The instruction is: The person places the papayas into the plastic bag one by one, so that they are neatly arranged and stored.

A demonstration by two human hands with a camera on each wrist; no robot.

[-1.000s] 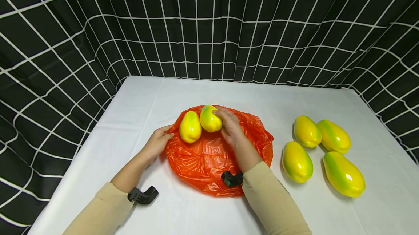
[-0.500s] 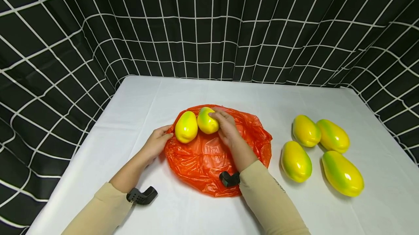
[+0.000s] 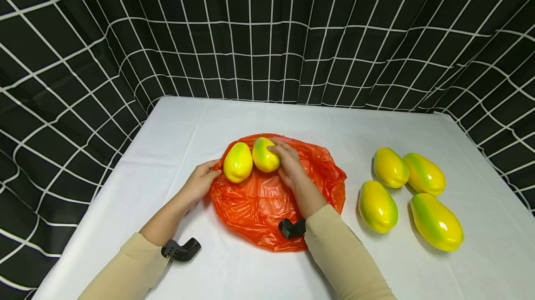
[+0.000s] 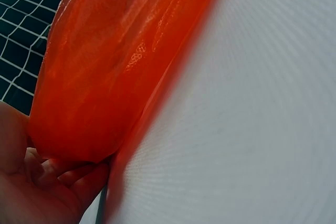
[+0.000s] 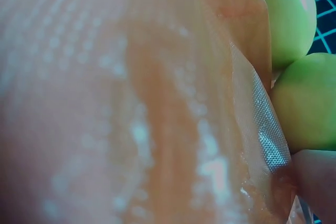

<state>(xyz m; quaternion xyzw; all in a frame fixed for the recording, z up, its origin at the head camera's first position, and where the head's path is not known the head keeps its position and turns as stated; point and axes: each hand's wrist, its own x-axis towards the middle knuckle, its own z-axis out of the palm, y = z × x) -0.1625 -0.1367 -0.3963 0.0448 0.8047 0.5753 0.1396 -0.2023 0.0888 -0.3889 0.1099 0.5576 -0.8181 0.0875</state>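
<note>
I've got the right hand (image 3: pixel 290 164) grasping a glossy yellow-green oval fruit (image 3: pixel 264 155) on the thin red plastic bag (image 3: pixel 269 202), left hand (image 3: pixel 198 182) pinching its rim. Slack rim could let the neighbouring fruit (image 3: pixel 238 163) roll.

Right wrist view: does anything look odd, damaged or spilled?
Yes: the red bag shows as pale, blurred film over most of the picture, and the two fruits at its right edge look green, though mostly yellow in the head view. No spill or damage is visible.
</note>
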